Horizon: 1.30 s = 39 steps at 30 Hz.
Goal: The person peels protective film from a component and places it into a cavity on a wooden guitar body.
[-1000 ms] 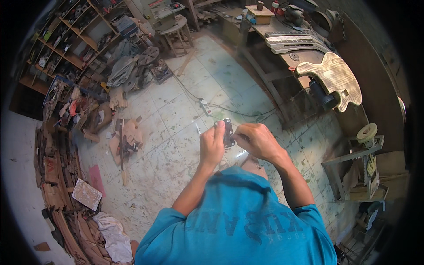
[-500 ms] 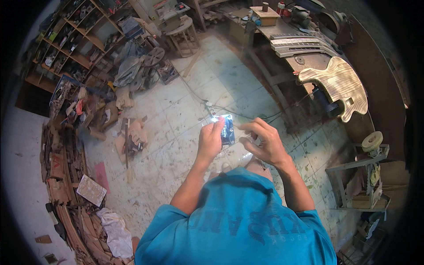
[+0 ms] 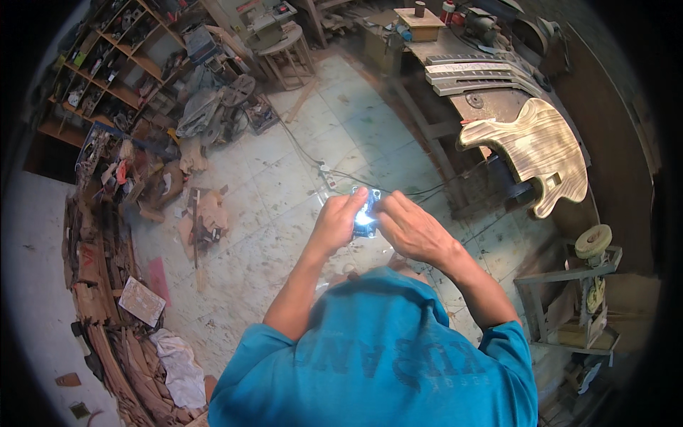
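A small shiny blue packet (image 3: 366, 216) is held up in front of my body, with bright glare across its face. My left hand (image 3: 338, 220) grips its left side, the thumb lying over the front near the top. At the packet's right edge is my right hand (image 3: 407, 224), its fingers curled in and pinching there. The back of that hand hides the fingertips.
On the right, a wood-grained guitar body (image 3: 544, 153) overhangs the workbench (image 3: 491, 107), beside slotted grey strips (image 3: 484, 71). A wheel on a wooden stand (image 3: 594, 242) is at lower right. Wood scraps (image 3: 92, 270) line the left wall. A cable (image 3: 306, 153) crosses the tiled floor.
My right hand has come left from just beside the packet onto its right edge, and its fingers have closed. The left hand still holds the packet. The view has shifted slightly.
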{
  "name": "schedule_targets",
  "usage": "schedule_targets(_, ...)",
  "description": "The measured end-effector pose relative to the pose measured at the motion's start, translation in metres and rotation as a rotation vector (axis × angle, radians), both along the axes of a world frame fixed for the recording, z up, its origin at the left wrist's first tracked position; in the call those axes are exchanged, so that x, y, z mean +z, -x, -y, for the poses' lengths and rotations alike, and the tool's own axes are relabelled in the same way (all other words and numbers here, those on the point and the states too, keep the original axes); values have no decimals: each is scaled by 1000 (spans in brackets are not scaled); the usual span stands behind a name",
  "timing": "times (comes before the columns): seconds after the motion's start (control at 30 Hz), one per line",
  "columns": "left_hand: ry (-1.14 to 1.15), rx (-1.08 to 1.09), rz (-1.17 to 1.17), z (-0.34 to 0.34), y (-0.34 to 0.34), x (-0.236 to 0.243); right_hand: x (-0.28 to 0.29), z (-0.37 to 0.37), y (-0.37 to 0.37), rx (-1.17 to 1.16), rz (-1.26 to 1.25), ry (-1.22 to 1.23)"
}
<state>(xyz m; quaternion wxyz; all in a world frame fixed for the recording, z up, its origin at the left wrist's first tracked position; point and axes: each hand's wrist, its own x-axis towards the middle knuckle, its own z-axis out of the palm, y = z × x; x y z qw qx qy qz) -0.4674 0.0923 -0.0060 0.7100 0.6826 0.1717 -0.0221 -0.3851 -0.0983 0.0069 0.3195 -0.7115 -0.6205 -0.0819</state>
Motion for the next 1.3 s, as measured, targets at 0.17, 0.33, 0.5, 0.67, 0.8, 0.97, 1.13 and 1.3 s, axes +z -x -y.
schedule_targets(0.17, -6, 64, -49, 4, -22, 1, -20, 14, -14, 15, -400, -110)
schedule_targets(0.33, -258, 189, 48, 14, -29, 3, -20, 24, -33, -175, -726, -122)
schedule_targets(0.5, -562, 254, 151, 24, -26, 14, 8, 10, -25, -256, -782, -110)
schedule_targets(0.67, -640, 325, 411, 34, -24, 17, 8, -9, -17, -329, -967, -98)
schedule_targets(0.8, -624, 306, 423, 28, -18, 17, 3, -14, -16, -281, -1098, -75)
schedule_targets(0.97, -610, 279, 443, 21, -12, 10, 5, -12, -15, -181, -1253, -76)
schedule_targets(1.13, -568, 299, 524, 18, -11, 11, 13, -13, -11, -178, -1234, -19)
schedule_targets(1.3, -581, 301, 502, 11, -8, 9, 20, -12, -7, -222, -1271, -9)
